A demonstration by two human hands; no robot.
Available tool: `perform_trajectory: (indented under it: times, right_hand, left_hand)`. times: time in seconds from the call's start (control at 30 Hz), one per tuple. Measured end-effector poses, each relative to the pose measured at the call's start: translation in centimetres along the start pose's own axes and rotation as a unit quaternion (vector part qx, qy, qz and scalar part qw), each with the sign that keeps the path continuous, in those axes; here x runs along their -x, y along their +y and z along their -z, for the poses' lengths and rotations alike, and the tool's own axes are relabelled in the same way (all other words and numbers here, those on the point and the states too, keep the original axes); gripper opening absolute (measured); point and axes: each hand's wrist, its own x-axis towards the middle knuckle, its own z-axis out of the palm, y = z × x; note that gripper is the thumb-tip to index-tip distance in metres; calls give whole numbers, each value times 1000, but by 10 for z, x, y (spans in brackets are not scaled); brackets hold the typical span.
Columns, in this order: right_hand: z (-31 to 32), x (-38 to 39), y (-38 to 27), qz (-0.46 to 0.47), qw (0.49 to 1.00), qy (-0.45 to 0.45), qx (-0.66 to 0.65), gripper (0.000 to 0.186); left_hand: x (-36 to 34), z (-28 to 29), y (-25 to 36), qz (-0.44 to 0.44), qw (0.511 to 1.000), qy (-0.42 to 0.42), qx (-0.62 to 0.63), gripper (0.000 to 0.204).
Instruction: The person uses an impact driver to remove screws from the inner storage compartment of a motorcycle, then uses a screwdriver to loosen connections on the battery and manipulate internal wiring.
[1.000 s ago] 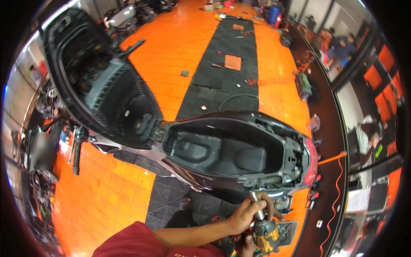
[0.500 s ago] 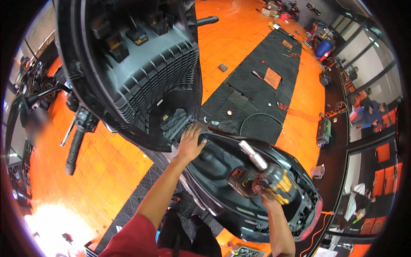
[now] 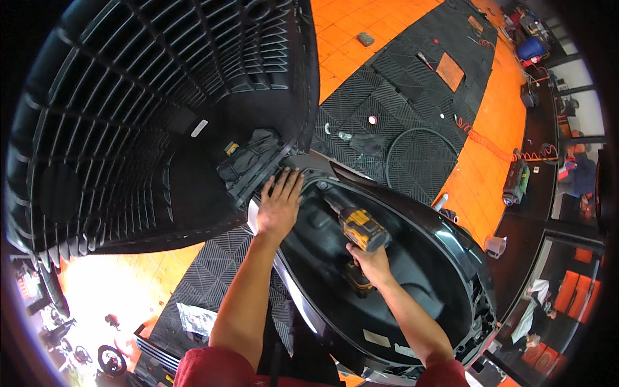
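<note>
My left hand [image 3: 280,209] lies palm down with fingers stretched out on the front rim of a scooter's black under-seat storage bin [image 3: 412,284], beside the seat hinge. The raised seat [image 3: 148,122] shows its ribbed black underside. My right hand [image 3: 371,263] is wrapped round the grip of a yellow and black cordless impact driver [image 3: 363,229]. The driver is over the bin, its nose angled toward the front rim near a round bolt head [image 3: 322,185]. Whether the tip touches anything, I cannot tell. Dark folded material [image 3: 255,161] sits behind the hinge.
Black mats [image 3: 412,103] cover part of the orange tiled floor, with a dark hose loop [image 3: 422,129] on them. Beyond the scooter's right side are a silver cylinder [image 3: 442,201] and a pale cup [image 3: 495,245]. A coiled orange air hose [image 3: 490,145] runs farther right.
My right hand has brought the impact driver forward and left, from the rear of the bin toward its front. The left hand stays by the hinge. The view has shifted, and the seat looks nearer.
</note>
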Motion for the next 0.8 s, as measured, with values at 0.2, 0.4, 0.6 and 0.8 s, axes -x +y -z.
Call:
perform_trajectory:
  times: [0.2, 0.4, 0.6, 0.8]
  right_hand:
    - [-19, -57, 16, 106, 981, 22, 158, 29]
    - [-30, -69, 7, 86, 918, 82, 378, 34]
    - [-45, -63, -2, 77, 890, 129, 431, 31]
    - [-42, -73, -13, 99, 886, 108, 440, 31]
  left_hand:
    - [0, 5, -6, 10, 999, 13, 40, 55]
    - [-3, 6, -5, 5, 997, 16, 75, 53]
    - [-1, 6, -7, -1, 998, 14, 59, 53]
    - [-2, 3, -5, -1, 998, 11, 55, 54]
